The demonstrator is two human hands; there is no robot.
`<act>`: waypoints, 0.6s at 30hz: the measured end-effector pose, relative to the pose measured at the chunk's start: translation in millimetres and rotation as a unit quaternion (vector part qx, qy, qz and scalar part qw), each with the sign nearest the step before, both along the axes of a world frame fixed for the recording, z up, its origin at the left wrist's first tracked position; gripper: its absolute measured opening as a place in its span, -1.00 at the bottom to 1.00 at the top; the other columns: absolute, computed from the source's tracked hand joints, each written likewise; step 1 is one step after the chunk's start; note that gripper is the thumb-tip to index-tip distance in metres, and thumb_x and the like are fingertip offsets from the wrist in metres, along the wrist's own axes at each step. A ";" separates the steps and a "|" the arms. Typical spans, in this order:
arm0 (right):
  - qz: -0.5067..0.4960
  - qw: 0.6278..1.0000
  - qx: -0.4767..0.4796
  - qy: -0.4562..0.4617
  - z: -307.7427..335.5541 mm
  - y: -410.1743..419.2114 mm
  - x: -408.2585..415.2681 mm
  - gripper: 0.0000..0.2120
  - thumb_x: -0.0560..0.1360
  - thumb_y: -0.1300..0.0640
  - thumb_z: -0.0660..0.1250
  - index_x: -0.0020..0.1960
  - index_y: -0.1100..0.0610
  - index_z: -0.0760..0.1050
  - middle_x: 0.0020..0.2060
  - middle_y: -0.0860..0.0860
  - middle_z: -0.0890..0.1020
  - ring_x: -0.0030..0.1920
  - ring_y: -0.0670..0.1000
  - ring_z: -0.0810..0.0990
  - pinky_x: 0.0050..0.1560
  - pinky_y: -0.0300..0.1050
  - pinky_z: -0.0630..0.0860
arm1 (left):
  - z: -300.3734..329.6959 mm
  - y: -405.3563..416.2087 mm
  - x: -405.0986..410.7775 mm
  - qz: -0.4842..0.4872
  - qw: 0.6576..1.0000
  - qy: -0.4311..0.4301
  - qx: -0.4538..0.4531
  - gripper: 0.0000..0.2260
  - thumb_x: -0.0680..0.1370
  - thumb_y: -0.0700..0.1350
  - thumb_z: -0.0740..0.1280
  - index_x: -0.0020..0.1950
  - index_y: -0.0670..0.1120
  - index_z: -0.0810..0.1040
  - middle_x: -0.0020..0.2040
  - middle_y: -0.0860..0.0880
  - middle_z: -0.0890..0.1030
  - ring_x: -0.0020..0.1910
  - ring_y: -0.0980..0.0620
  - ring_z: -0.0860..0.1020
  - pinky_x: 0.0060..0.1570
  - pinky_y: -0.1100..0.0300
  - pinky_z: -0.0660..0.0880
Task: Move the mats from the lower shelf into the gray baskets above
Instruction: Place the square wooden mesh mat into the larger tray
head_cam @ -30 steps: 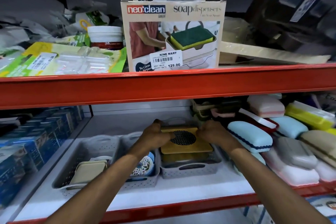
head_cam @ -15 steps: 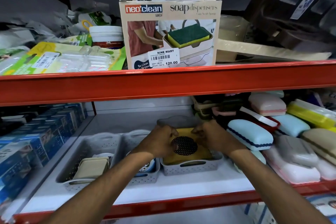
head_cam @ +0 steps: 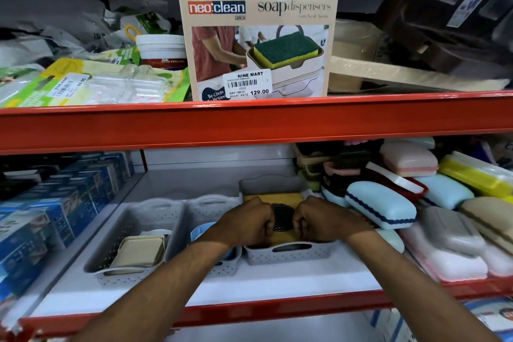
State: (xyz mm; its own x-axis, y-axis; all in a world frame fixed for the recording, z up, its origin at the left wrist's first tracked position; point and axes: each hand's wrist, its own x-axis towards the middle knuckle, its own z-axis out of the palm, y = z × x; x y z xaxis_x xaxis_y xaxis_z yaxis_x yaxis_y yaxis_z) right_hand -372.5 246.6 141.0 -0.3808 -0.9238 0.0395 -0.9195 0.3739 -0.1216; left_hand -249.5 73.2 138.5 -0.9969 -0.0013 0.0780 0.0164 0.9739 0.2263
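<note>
Head camera faces forward and down, close to shelf.

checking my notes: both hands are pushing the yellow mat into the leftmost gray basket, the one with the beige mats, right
Not quite. The head view shows both hands, left hand and right hand, pressing the yellow mat into the rightmost gray basket. The leftmost basket with the beige mats is untouched.

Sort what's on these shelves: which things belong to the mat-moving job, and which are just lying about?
Part of the job:
- yellow mat
- right gray basket holding it
- left hand, right hand pressing on the mat
- left gray basket with beige mats

Lying about:
- soap dispenser box
- soap cases
- blue boxes
- white tub
</note>
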 end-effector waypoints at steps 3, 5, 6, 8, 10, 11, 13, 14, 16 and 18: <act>-0.010 1.000 -0.007 0.003 -4.8 -2.2 -6.4 -0.91 0.38 0.21 0.41 -0.23 0.04 0.64 -0.40 -0.22 0.46 -0.28 -0.14 0.51 -0.19 -0.07 0.60 | -0.7 0.6 -3.2 0.005 1.000 0.007 -0.007 -0.95 0.41 -0.20 0.43 -0.18 -0.08 0.68 -0.23 0.01 0.66 -0.26 0.04 0.57 -0.17 0.19 0.57; -0.014 1.000 -0.005 0.000 -6.4 -2.9 -8.7 -0.95 0.38 0.18 0.42 -0.22 0.05 0.62 -0.36 -0.20 0.45 -0.28 -0.14 0.47 -0.17 -0.06 0.60 | -2.1 0.0 -4.8 0.011 1.000 0.008 -0.009 -0.96 0.41 -0.17 0.45 -0.17 -0.08 0.69 -0.18 -0.01 0.71 -0.28 0.06 0.55 -0.18 0.21 0.55; -0.013 1.000 -0.005 -0.002 -7.4 -3.3 -9.4 -0.96 0.38 0.17 0.43 -0.22 0.05 0.61 -0.35 -0.19 0.45 -0.28 -0.14 0.46 -0.17 -0.07 0.59 | -2.8 -0.4 -5.4 0.015 1.000 0.011 -0.008 -0.96 0.40 -0.16 0.46 -0.17 -0.08 0.69 -0.17 0.00 0.71 -0.26 0.05 0.57 -0.18 0.21 0.55; -0.023 1.000 -0.010 -0.006 -8.6 -4.0 -9.1 -0.95 0.38 0.14 0.44 -0.21 0.03 0.58 -0.33 -0.19 0.44 -0.26 -0.08 0.49 -0.21 -0.10 0.55 | -4.6 -1.2 -6.9 0.028 0.999 0.019 -0.005 -0.97 0.41 -0.15 0.47 -0.17 -0.07 0.70 -0.14 0.00 0.72 -0.19 0.01 0.62 -0.19 0.23 0.55; -0.040 0.999 -0.026 -0.011 -11.9 -4.9 -9.8 -0.93 0.38 0.11 0.45 -0.20 0.02 0.56 -0.31 -0.18 0.44 -0.23 -0.04 0.53 -0.25 -0.12 0.53 | -5.7 -1.5 -8.6 0.040 0.999 0.026 0.005 -0.97 0.40 -0.18 0.47 -0.18 -0.07 0.70 -0.13 -0.01 0.73 -0.16 0.00 0.65 -0.15 0.21 0.59; -0.046 0.998 -0.030 -0.013 -13.0 -5.5 -10.1 -0.92 0.37 0.11 0.45 -0.20 0.02 0.55 -0.30 -0.18 0.44 -0.22 -0.02 0.54 -0.25 -0.12 0.54 | -6.1 -1.9 -9.8 0.040 0.999 0.029 0.010 -0.96 0.41 -0.19 0.47 -0.18 -0.07 0.70 -0.13 -0.02 0.73 -0.16 0.00 0.65 -0.12 0.17 0.62; -0.051 0.998 -0.029 -0.013 -14.8 -7.2 -11.0 -0.91 0.37 0.12 0.45 -0.21 0.01 0.54 -0.29 -0.16 0.45 -0.21 -0.02 0.54 -0.23 -0.08 0.57 | -7.3 -2.6 -11.6 0.039 0.999 0.031 0.007 -0.93 0.41 -0.22 0.46 -0.17 -0.07 0.70 -0.12 -0.03 0.73 -0.16 -0.01 0.66 -0.07 0.13 0.64; -0.053 0.998 -0.028 -0.014 -14.7 -7.8 -11.2 -0.90 0.36 0.12 0.45 -0.22 0.00 0.53 -0.29 -0.15 0.45 -0.20 -0.02 0.55 -0.21 -0.06 0.59 | -7.9 -3.0 -12.3 0.039 0.999 0.033 0.004 -0.92 0.40 -0.23 0.46 -0.16 -0.07 0.70 -0.12 -0.03 0.73 -0.16 -0.01 0.66 -0.06 0.12 0.64; -0.057 0.998 -0.028 -0.016 -15.8 -8.7 -11.4 -0.88 0.36 0.13 0.46 -0.24 -0.01 0.51 -0.28 -0.15 0.44 -0.16 0.00 0.56 -0.17 -0.02 0.61 | -9.5 -3.9 -13.4 0.037 0.999 0.036 0.002 -0.92 0.39 -0.23 0.46 -0.16 -0.08 0.69 -0.12 -0.03 0.73 -0.15 -0.01 0.66 -0.06 0.10 0.64; -0.061 0.997 -0.033 -0.015 -16.7 -8.7 -10.6 -0.86 0.36 0.11 0.46 -0.24 -0.02 0.50 -0.26 -0.11 0.45 -0.15 0.02 0.56 -0.16 0.00 0.61 | -10.2 -4.0 -14.0 0.035 0.999 0.037 0.003 -0.92 0.40 -0.23 0.47 -0.15 -0.08 0.70 -0.09 -0.05 0.73 -0.13 -0.03 0.66 -0.04 0.08 0.65</act>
State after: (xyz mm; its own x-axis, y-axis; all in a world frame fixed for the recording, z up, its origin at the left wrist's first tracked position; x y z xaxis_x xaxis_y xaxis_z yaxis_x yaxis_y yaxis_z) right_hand -383.1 237.8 124.3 -0.4929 -0.8658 0.0863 -0.8628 0.4736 -0.1769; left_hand -263.5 69.2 128.2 -0.9860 -0.0708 0.1511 -0.0340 0.9718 0.2334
